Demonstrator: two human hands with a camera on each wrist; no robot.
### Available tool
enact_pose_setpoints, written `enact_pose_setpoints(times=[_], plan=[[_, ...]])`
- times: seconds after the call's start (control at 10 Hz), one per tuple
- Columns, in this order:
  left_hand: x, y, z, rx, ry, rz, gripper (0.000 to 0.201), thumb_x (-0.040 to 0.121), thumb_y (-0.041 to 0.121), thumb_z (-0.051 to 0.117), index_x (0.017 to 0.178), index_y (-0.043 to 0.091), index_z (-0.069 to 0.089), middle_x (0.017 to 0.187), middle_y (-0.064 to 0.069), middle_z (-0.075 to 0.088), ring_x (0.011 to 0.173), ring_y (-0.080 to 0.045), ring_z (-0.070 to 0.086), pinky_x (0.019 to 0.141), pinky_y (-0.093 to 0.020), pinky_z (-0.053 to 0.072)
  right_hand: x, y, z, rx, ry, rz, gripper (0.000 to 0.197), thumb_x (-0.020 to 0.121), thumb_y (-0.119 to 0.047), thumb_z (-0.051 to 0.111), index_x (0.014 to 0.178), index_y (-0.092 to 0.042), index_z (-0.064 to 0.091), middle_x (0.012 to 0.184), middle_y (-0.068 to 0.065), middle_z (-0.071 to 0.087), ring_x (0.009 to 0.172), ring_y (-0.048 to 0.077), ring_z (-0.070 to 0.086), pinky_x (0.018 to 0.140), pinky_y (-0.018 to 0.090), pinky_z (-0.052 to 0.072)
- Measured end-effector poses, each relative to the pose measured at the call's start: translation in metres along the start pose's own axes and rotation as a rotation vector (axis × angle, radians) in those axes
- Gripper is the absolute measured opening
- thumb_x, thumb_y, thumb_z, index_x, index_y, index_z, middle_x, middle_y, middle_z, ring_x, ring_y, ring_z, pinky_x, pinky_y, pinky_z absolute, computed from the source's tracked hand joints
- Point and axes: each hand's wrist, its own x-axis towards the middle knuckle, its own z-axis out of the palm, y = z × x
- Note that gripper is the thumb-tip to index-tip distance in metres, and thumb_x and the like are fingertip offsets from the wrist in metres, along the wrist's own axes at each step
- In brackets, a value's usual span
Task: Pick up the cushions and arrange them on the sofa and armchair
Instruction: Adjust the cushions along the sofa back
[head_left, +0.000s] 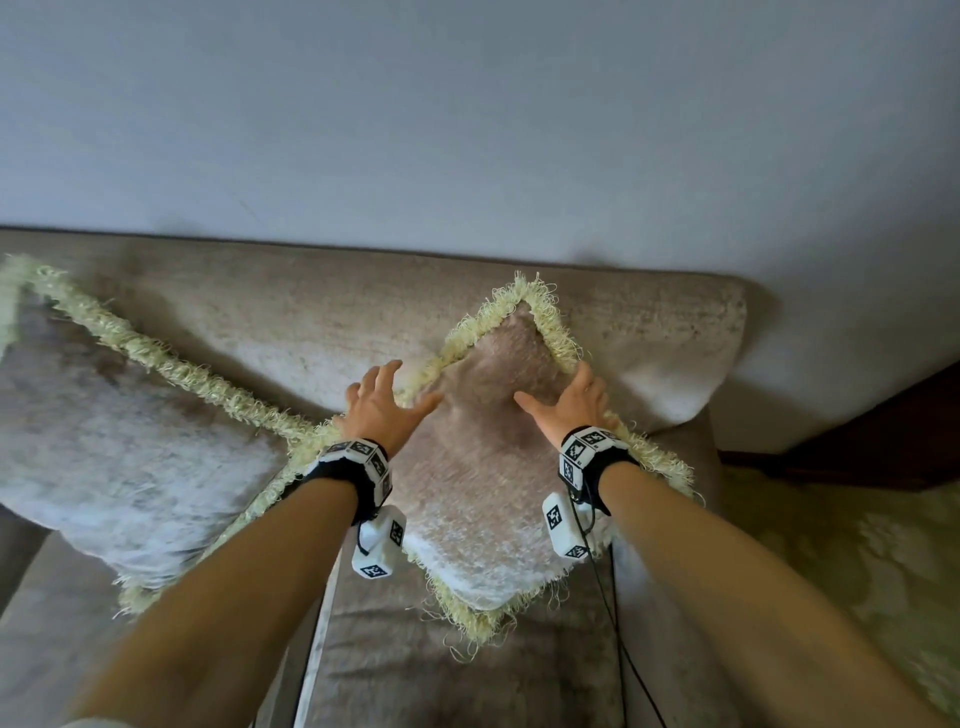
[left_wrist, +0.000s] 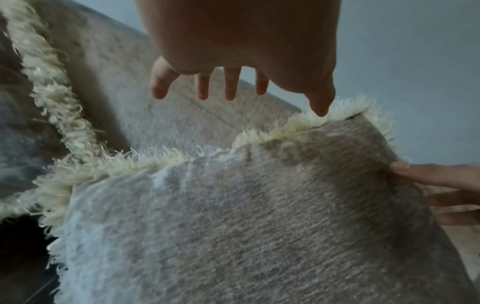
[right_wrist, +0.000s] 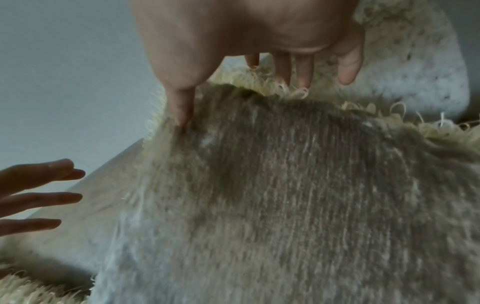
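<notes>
A beige cushion (head_left: 483, 493) with a cream fringe stands on one corner on the sofa seat (head_left: 467, 675) and leans on the backrest (head_left: 311, 312). My left hand (head_left: 397, 400) is spread at its upper left edge, fingers straight, and in the left wrist view its thumb tip touches the fringe (left_wrist: 322, 121). My right hand (head_left: 563, 400) lies on the upper right edge. Its thumb (right_wrist: 182, 111) presses into the cushion face (right_wrist: 298, 195) while its straight fingers reach over the fringe. A second fringed cushion (head_left: 104, 441) leans to the left.
A pale wall (head_left: 467, 130) rises behind the sofa. Dark wooden furniture (head_left: 883, 431) and a green patterned carpet (head_left: 857, 571) lie to the right of the sofa's end. Cables hang from the wrist cameras over the seat.
</notes>
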Motion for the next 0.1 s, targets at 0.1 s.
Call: enact_pose_setpoints(times=[0.1], plan=[[-0.0218, 0.0031, -0.0202, -0.002, 0.09, 0.044, 0.084, 0.077, 0.08, 0.052, 0.146, 0.037, 0.03, 0.158, 0.003, 0.028, 0.143, -0.027, 0.024, 0.108, -0.066, 0.027, -0.0187, -0.0091, -0.0146, -0.001, 0.038, -0.065, 0.102, 0.077, -0.053, 0.075, 0.152, -0.022, 0.014, 0.158, 0.014, 0.018, 0.145, 0.034, 0.018, 0.11, 0.06, 0.023]])
